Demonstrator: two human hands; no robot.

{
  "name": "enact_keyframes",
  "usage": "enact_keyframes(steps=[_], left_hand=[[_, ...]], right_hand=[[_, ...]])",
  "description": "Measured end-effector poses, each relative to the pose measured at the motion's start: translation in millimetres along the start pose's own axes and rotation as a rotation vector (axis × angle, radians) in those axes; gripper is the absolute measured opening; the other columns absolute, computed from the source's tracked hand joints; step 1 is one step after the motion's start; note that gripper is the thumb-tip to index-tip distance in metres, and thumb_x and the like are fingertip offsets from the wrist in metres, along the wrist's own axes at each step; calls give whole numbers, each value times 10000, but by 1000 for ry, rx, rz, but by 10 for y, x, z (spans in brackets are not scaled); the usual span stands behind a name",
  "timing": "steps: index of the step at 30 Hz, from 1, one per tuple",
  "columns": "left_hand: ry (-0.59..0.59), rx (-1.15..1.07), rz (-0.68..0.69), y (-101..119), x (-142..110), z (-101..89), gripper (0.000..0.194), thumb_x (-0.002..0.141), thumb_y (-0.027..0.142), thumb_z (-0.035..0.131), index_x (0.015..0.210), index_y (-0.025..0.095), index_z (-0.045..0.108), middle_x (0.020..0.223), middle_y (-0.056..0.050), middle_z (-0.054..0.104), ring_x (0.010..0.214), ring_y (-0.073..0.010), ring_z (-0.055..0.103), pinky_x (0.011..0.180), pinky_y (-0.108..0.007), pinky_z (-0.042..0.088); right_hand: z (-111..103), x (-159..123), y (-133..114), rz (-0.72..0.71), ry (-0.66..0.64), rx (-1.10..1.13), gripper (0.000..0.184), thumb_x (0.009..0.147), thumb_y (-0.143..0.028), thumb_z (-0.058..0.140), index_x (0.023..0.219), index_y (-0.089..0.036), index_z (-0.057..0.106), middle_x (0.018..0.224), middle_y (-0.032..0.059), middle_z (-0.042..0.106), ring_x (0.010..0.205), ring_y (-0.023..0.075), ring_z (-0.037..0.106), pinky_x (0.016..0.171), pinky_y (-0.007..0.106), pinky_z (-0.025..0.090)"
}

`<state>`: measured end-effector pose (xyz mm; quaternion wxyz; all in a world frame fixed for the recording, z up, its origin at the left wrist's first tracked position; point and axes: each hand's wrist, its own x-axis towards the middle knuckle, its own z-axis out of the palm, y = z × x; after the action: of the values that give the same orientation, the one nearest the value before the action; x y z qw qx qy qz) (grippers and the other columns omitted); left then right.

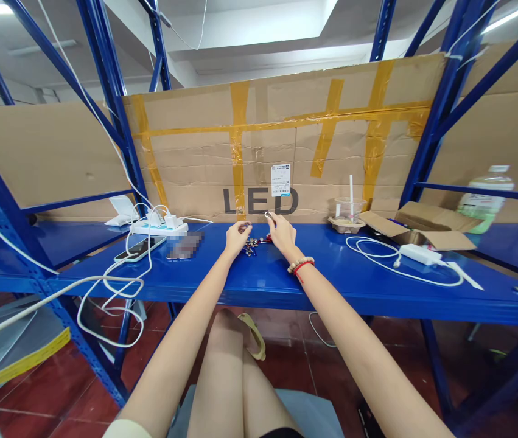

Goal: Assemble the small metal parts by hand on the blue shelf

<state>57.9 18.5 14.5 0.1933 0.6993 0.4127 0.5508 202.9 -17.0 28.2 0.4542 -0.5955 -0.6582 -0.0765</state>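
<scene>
My left hand (237,238) is closed in a pinch just above the blue shelf top. A small, thin metal ring (247,225) shows at its fingertips. My right hand (282,232), with a beaded bracelet and a red cord at the wrist, pinches a small silvery ring-shaped piece (268,215). Between and below both hands lies a little heap of shiny metal pieces (250,246), some dark blue and some red. The pieces are too small to tell their exact kind, and my right hand partly hides the red ones.
On the left are a white power strip (158,226), a phone (140,250) and tangled white cables. A plastic cup with straw (349,210), an open cardboard box (423,225) and a white adapter (420,254) with cord sit right. A tall cardboard panel (195,164) closes the back.
</scene>
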Motion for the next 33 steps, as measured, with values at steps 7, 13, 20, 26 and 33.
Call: enact_keyframes(steps=[7, 13, 20, 26, 33], left_hand=[[115, 97, -47, -35, 16, -26, 241, 721, 341, 605, 869, 157, 651, 835, -61, 687, 785, -157, 611, 762, -265, 465], [85, 115, -70, -21, 5, -52, 367, 807, 460, 447, 823, 168, 668, 799, -61, 685, 781, -168, 610, 784, -275, 439], [67, 152, -81, 36, -27, -71, 531, 852, 501, 287, 581, 173, 603, 663, -46, 642, 678, -159, 570, 709, -261, 414], [67, 213, -96, 36, -21, -65, 497, 843, 465, 312, 504, 173, 527, 604, -42, 603, 623, -152, 530, 648, -256, 384], [38, 196, -71, 57, -24, -56, 442, 834, 426, 354, 515, 173, 526, 608, -35, 598, 647, -154, 539, 644, -255, 387]], right_hand=[[3, -12, 49, 104, -91, -153, 354, 935, -328, 312, 1112, -215, 597, 990, 93, 570, 913, 196, 560, 715, 260, 400], [87, -21, 76, 34, -273, -171, 291, 872, -337, 484, 1105, -223, 617, 1062, 68, 625, 988, 200, 576, 756, 270, 428], [93, -30, 53, -53, -299, -72, 297, 858, -386, 495, 1077, -243, 636, 1039, 31, 668, 972, 174, 601, 763, 257, 443], [39, -61, -20, -95, -331, -63, 309, 855, -412, 472, 986, -228, 683, 973, 45, 688, 892, 179, 625, 700, 245, 446], [-13, -92, -87, -93, -332, -47, 295, 808, -392, 503, 784, -185, 711, 798, 60, 700, 746, 171, 629, 603, 226, 415]])
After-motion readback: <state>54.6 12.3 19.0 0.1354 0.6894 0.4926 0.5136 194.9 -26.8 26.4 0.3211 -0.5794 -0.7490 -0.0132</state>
